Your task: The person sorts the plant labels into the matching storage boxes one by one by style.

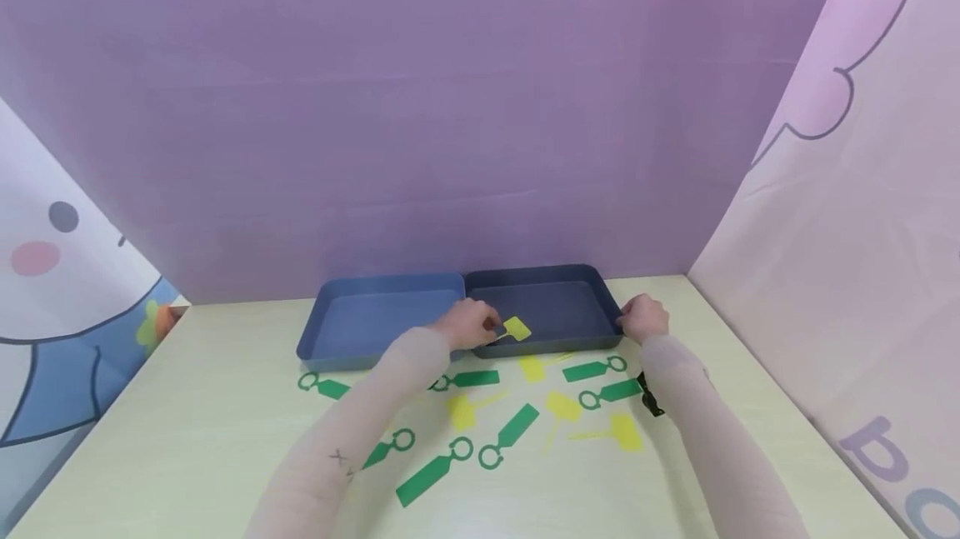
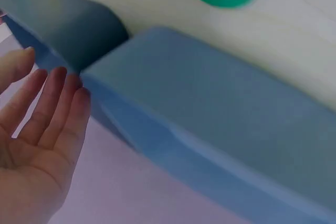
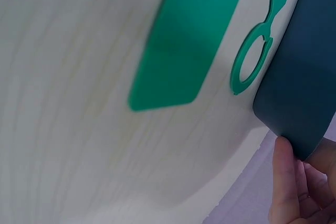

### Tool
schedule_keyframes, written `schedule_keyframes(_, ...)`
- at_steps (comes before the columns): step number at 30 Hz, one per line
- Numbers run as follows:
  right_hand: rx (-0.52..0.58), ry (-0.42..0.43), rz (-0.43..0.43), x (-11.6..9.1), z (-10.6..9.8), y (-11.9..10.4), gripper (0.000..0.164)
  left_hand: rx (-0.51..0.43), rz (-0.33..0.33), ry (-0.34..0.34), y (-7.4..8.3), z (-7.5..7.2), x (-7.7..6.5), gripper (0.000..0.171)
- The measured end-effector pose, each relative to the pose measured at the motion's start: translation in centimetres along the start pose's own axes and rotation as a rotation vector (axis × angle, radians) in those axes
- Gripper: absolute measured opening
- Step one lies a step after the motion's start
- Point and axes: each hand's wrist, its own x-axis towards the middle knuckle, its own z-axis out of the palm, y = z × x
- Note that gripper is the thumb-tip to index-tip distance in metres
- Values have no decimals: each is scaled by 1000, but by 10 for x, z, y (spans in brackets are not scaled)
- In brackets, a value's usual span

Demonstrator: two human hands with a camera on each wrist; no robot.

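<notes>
In the head view, my left hand is over the front corner where the blue tray and the dark navy tray meet. A yellow tag with a thin stem shows just right of its fingers, inside the navy tray's front left corner. In the left wrist view, the left fingers are extended, thumb apart, with nothing between them. My right hand pinches the navy tray's right rim, thumb on one side and fingers on the other, as the right wrist view shows.
On the pale table, several green ring-ended tags and several yellow stemmed tags lie scattered before the trays. A small black object is beside the right forearm. A purple cloth backdrop stands close behind the trays.
</notes>
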Motion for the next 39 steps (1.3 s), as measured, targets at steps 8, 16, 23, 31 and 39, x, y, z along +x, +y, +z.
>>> schedule_keyframes(8,-5,-6,-8,3,1,3,27,51,69,11,-17,-25,-50,26)
schedule_keyframes(16,-6,-15,-18,4,0,3,28,48,141,2,-40,-28,-109,25)
schedule_keyframes(23,-15,-19,-19,5,1,5,28,61,138,20,-61,-17,-168,26)
schedule_keyframes(31,-15,-19,-21,4,-2,4,27,30,183,-52,-74,-3,-225,21)
schedule_keyframes(39,-16,-31,-25,3,-1,2,28,104,276,9,-81,12,-250,17)
